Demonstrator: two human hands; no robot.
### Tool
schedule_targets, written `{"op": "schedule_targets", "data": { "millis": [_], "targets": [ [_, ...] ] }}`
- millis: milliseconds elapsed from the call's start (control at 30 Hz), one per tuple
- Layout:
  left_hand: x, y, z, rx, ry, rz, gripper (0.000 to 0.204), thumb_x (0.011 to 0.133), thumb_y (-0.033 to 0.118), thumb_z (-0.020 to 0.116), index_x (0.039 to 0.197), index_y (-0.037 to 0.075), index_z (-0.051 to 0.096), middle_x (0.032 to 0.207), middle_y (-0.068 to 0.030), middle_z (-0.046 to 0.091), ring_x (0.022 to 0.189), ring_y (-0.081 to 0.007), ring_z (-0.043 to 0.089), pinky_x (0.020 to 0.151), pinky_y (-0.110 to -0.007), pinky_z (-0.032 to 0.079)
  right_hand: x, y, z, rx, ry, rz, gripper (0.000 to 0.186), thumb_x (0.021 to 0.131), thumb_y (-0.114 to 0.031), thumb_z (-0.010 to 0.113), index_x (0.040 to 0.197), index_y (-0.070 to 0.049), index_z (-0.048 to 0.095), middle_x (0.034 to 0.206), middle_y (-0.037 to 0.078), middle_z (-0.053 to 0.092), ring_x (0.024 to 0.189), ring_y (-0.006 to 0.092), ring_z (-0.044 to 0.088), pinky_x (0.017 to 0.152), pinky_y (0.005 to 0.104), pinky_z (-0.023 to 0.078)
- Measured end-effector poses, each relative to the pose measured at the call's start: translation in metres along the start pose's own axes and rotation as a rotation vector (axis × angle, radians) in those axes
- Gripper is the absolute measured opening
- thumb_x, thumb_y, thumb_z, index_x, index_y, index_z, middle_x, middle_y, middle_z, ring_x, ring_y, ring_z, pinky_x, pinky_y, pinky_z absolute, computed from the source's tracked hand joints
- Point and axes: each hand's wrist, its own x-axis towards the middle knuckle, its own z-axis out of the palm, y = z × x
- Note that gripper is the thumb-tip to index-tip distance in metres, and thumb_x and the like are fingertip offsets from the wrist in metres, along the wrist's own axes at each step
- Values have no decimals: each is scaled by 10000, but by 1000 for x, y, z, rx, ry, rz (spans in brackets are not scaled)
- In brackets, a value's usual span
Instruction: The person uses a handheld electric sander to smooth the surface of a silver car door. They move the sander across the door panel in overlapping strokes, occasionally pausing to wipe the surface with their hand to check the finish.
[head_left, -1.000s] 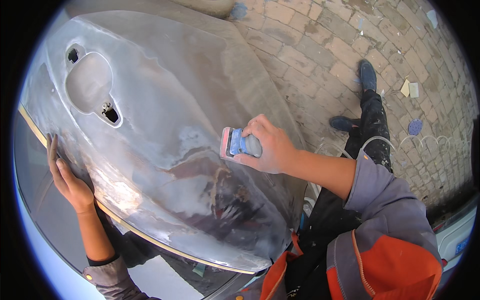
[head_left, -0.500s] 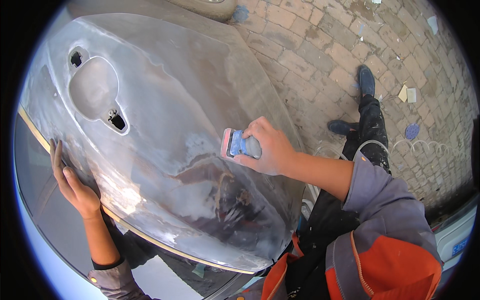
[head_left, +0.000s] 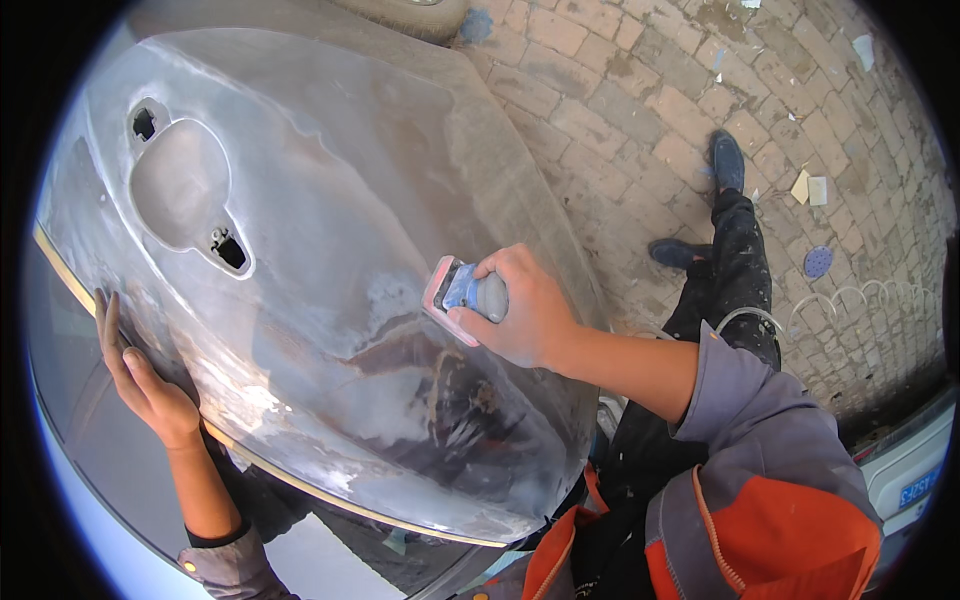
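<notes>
Palm sander (head_left: 472, 290), blue body with grey rounded top, pink-edged pad, is located over the mid-right of the car door panel (head_left: 300, 220), pad side toward the metal; contact under the pad is hidden. Sander is gripped from its right side by the right hand (head_left: 527, 310), fingers and thumb wrapped round the grey top. Left hand (head_left: 150, 390) is held open with nothing gripped, fingers extended, laid at the panel's window-side edge, beside the yellowish edge strip (head_left: 65, 272).

Panel surface is patchy: grey, whitish and brown areas, darker and glossier below the sander. Rounded handle recess (head_left: 180, 185) is seen at upper left, flanked by two dark cutouts, the smaller one (head_left: 144, 124) above, the larger one (head_left: 229, 250) below. Dark window glass (head_left: 85, 370) is bordered by the strip.

Pale coiled hose (head_left: 835, 300) is seen at right, by the dark trouser leg. Brick paving (head_left: 560, 90) is covered in scattered scraps; a purple-blue disc (head_left: 818, 262) and two pale squares (head_left: 808, 189) are left on it near the shoes (head_left: 728, 160). Tyre (head_left: 410, 18) is cropped at top. White vehicle (head_left: 900, 470) is partly shown at lower right.
</notes>
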Motion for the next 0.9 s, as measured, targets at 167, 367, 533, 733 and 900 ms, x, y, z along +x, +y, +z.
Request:
{"op": "schedule_targets", "data": {
  "millis": [167,367,533,733,900],
  "targets": [
    [0,1,0,5,-2,-8,624,1169,390,336,1528,-75,548,1669,-273,473,1578,-404,409,1322,-514,247,6,4,3,17,42,46,525,846,-328,912,1194,-74,613,1202,144,611,1049,353,686,900,463,562],
    [1,2,0,16,-7,0,634,1169,403,337,1522,-78,551,1668,-274,475,1575,-406,413,1320,-513,248,18,6,0,-22,31,56,548,878,-411,879,1235,-99,605,1287,162,579,1067,386,696,885,485,576],
    [1,4,0,15,-13,-1,630,1168,406,344,1520,-73,555,1672,-273,469,1575,-404,413,1319,-513,247,4,-9,3,-7,-21,14,539,856,-350,909,1211,-76,609,1234,145,593,1062,354,684,899,459,561],
    [1,5,2,-1,-3,-5,630,1167,424,368,1529,-56,556,1674,-269,470,1572,-403,418,1314,-510,254,11,-20,4,-128,30,23,542,877,-386,882,1232,-86,602,1255,148,579,989,387,722,814,498,593],
    [1,7,2,20,24,1,625,1160,445,396,1509,-36,591,1670,-265,479,1569,-397,425,1309,-506,260,-13,-54,12,-113,31,-71,505,885,-356,879,1213,-80,613,1225,140,577,894,382,734,759,481,600]
  ]
}}
